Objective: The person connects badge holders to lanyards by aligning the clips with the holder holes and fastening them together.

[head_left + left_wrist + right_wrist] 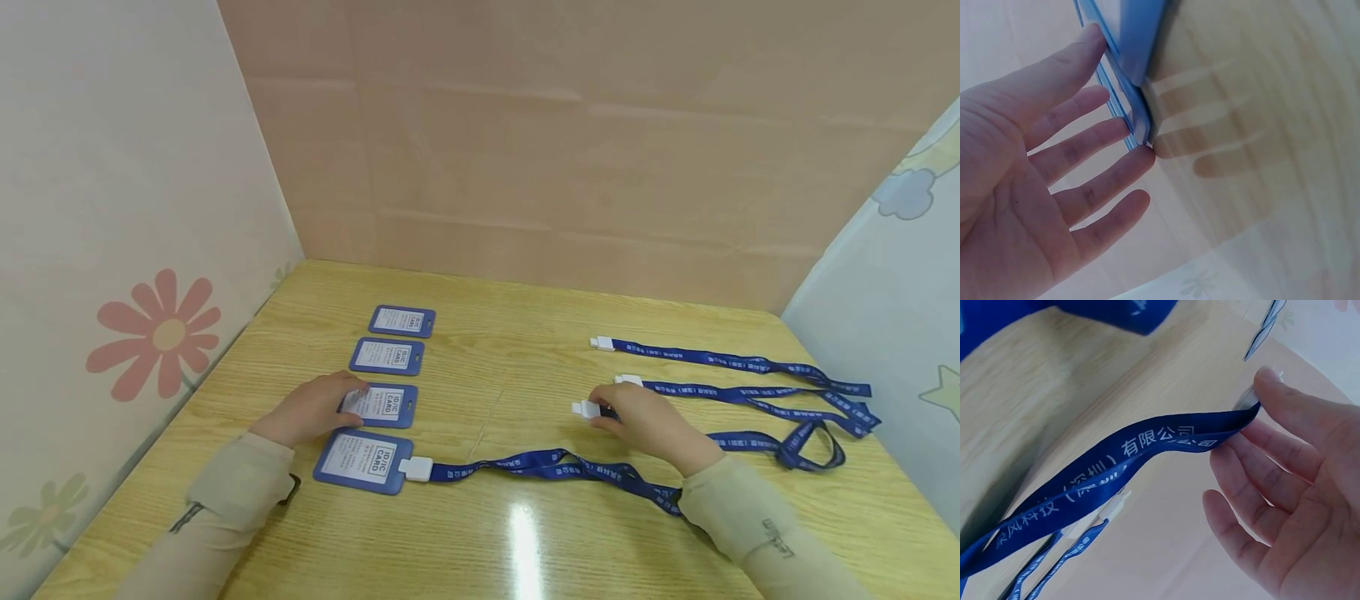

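Note:
At the left of the table, my left hand (pixel 318 408) grips the near-left end of a blue ID card holder (pixel 386 406), thumb and fingers at its edge in the left wrist view. My right hand (pixel 645 417) pinches a blue lanyard (pixel 1147 440) just behind its white plastic clip (pixel 585 409). The clip points left, toward the card holder, with a wide gap between them. Behind the hand the strap (pixel 750 442) trails right and ends in a loop. Nearest me lies another card holder (pixel 358 460), joined by a white clip (pixel 416 469) to its lanyard (pixel 525 464).
Beyond the left hand lie two more card holders, a middle one (pixel 386 356) and a far one (pixel 402 321). Two lanyards, one far (pixel 697 356) and one nearer (pixel 720 389), stretch across the right side. Walls stand left, right and behind the wooden table (pixel 495 333).

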The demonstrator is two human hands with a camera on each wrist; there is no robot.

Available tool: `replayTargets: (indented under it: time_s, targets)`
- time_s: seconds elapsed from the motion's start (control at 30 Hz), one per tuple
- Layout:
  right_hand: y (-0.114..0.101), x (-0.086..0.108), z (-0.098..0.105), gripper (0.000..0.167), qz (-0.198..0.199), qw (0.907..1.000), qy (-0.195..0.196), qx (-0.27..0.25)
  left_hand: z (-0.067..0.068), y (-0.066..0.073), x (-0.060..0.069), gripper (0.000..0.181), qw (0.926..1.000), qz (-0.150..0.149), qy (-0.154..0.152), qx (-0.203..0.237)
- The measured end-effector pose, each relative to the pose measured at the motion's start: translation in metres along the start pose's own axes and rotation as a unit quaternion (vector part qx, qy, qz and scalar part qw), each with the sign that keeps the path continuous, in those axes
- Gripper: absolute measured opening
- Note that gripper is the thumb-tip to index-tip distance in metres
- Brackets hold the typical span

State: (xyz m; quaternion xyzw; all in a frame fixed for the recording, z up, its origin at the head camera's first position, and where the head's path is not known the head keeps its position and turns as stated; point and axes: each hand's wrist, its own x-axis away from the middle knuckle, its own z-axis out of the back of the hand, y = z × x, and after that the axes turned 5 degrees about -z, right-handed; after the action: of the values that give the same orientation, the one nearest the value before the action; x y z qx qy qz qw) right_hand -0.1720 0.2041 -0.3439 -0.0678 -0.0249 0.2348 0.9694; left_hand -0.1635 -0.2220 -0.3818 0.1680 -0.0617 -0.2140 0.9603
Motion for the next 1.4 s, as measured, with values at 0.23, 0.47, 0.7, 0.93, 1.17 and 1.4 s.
replayTargets:
  time_s: [0.23,0.47,0.7,0.93,1.17,1.4]
  targets:
    - [-0.008,-0.005,0.001,0.019,0.011,0.9999,-0.001,-0.004,0.0,0.003,0.0,0.046,0.9999,0.007,0.001,0.01]
    - [-0.014,-0.01,0.004,0.018,0.022,0.9997,0.003,-0.008,-0.002,0.001,0.0,0.047,0.9997,0.016,0.003,0.017]
    - [-0.023,-0.015,0.005,0.018,0.033,0.9994,0.001,-0.007,-0.001,0.002,-0.001,0.046,0.9995,0.022,0.007,0.022]
    - [-0.032,-0.021,0.005,0.017,0.038,0.9991,-0.008,-0.013,0.0,0.005,-0.001,0.046,0.9993,0.026,0.007,0.024]
    - [-0.04,-0.027,0.004,0.017,0.051,0.9986,-0.004,-0.013,-0.002,0.003,-0.004,0.046,0.9986,0.044,0.002,0.027]
    - [-0.047,-0.031,0.003,0.018,0.052,0.9986,-0.009,-0.006,-0.002,0.004,-0.005,0.047,0.9981,0.054,0.002,0.03]
